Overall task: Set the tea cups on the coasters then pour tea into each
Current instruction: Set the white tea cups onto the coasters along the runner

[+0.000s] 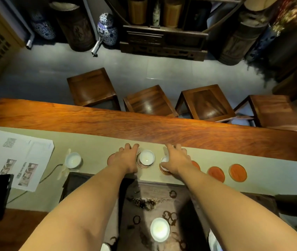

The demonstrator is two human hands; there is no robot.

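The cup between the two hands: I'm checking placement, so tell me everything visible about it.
The cup is small, round and white, likely porcelain, upright with a pale inside that looks empty. It sits on a round reddish coaster whose rim shows on its near side, on the grey runner. The left hand lies right beside it; contact is unclear.

You see a small white porcelain tea cup [145,157] on a round wooden coaster [142,164], two bare round orange coasters [216,173] to its right, four square wooden stools [150,101] beyond the table.

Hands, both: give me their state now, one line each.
Left hand: open, flat over a coaster, holding nothing.
Right hand: closed on a white tea cup at its coaster.
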